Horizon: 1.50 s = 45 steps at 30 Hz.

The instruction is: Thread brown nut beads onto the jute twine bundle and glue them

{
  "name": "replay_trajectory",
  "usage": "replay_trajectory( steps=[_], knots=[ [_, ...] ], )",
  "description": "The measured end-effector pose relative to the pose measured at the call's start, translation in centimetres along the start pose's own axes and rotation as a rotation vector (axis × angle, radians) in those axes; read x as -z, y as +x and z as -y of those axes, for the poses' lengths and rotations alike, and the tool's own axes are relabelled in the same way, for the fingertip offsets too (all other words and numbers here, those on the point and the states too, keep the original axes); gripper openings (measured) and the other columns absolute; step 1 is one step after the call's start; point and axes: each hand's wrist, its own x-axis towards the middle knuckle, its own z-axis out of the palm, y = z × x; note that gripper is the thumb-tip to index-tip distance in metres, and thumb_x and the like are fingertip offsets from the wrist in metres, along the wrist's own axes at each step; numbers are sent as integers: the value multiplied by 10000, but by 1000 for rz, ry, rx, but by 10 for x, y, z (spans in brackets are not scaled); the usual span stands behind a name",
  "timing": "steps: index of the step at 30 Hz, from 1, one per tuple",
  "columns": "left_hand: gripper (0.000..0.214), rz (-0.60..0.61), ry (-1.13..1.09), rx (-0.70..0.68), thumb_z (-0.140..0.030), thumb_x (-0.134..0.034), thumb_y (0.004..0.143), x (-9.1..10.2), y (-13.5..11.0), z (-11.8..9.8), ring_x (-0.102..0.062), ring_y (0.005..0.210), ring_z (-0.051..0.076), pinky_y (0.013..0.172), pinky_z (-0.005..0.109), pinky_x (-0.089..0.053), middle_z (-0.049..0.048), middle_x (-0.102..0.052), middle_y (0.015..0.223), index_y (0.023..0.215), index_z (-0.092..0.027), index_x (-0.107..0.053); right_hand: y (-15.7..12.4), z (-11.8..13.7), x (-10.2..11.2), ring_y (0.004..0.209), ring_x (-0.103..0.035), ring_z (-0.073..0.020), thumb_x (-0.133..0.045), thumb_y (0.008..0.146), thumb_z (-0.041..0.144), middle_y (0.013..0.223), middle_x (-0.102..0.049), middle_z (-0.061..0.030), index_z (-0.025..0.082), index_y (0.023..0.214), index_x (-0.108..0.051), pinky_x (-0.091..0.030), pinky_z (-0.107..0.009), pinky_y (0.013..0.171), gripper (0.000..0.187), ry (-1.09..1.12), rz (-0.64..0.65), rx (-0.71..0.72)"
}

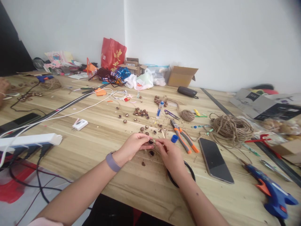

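My left hand (134, 146), with a watch on a purple band at the wrist, pinches a small brown nut shell (150, 142) with a dark hollow. Close beside it, the fingertips of my right hand (170, 153) are pinched together at the shell's right side; what they grip is too small to make out. Another hollow shell half (151, 153) lies just below my fingers, and a shell fragment (143, 163) rests nearer the table edge. Beyond my hands, several brown shells (141, 112) are scattered on the wooden table. A blue cap (174, 138) stands by my right hand.
Orange-handled pliers (185, 138), a phone (215, 160), a twine coil (231, 128) and a blue glue gun (270, 185) lie to the right. A glue bottle (160, 110) stands ahead. On the left are a power strip (33, 141), cables and another person's hand (3, 88).
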Motion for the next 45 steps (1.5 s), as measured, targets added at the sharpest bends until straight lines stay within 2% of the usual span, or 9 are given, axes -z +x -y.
replay_trajectory(
  steps=[7,12,19,27,31,34,36,40,45],
  knots=[
    [87,-18,25,18,-80,-638,786,0,0,-1,-690,663,123,775,261,-578,46,-721,768,778,-106,-721,0,2,1,645,-587,-164,-512,879,243,725,-634,-36,209,821,-672,-471,-268,596,174,-49,28,48],
    [104,-32,121,-7,-86,-697,721,1,1,2,-676,636,113,701,238,-562,43,-721,748,822,-103,-713,-1,3,0,584,-549,-143,-511,877,247,692,-595,-19,212,774,-655,-426,-252,547,180,-120,14,62],
    [146,-74,294,-95,-36,-608,716,-1,2,4,-584,498,81,535,199,-479,-8,-663,603,806,-123,-685,-3,4,-3,592,-545,-145,-495,884,260,680,-599,-20,215,748,-640,-405,-259,547,203,-188,-5,113],
    [141,-62,325,-119,-60,-561,747,-2,2,5,-577,501,79,534,198,-460,-7,-661,637,816,-124,-667,-5,8,-2,580,-553,-138,-504,881,259,677,-616,-16,219,736,-645,-388,-251,523,206,-210,49,88],
    [135,-39,354,-146,-80,-555,759,-1,2,7,-569,501,82,529,199,-455,-3,-654,626,827,-120,-664,-5,7,-2,689,-608,-169,-522,872,252,763,-664,-30,222,851,-654,-446,-274,601,137,-155,78,94],
    [131,-50,359,-157,-95,-563,760,1,3,8,-562,494,84,527,203,-454,-6,-647,615,839,-119,-664,-4,4,0,826,-629,-204,-554,856,298,895,-693,-65,198,1041,-598,-484,-316,699,215,-86,2,77],
    [125,-62,354,-152,-102,-566,762,1,3,8,-559,487,88,523,204,-455,-14,-633,587,841,-121,-661,-4,4,4,840,-631,-201,-495,889,314,944,-700,-81,190,1065,-571,-487,-322,712,228,-26,-55,42],
    [102,-73,346,-151,-108,-565,769,0,3,7,-555,484,88,513,199,-452,-22,-617,563,824,-124,-649,-3,12,12,692,-597,-156,-336,962,320,775,-678,-32,207,1045,-612,-464,-292,665,309,142,-95,-9],
    [102,-84,342,-158,-104,-556,774,0,3,6,-548,475,88,506,200,-453,-25,-609,551,832,-124,-637,-1,15,11,675,-574,-152,-419,926,354,712,-606,-20,214,976,-680,-447,-272,612,300,284,-105,-41]
  ],
)
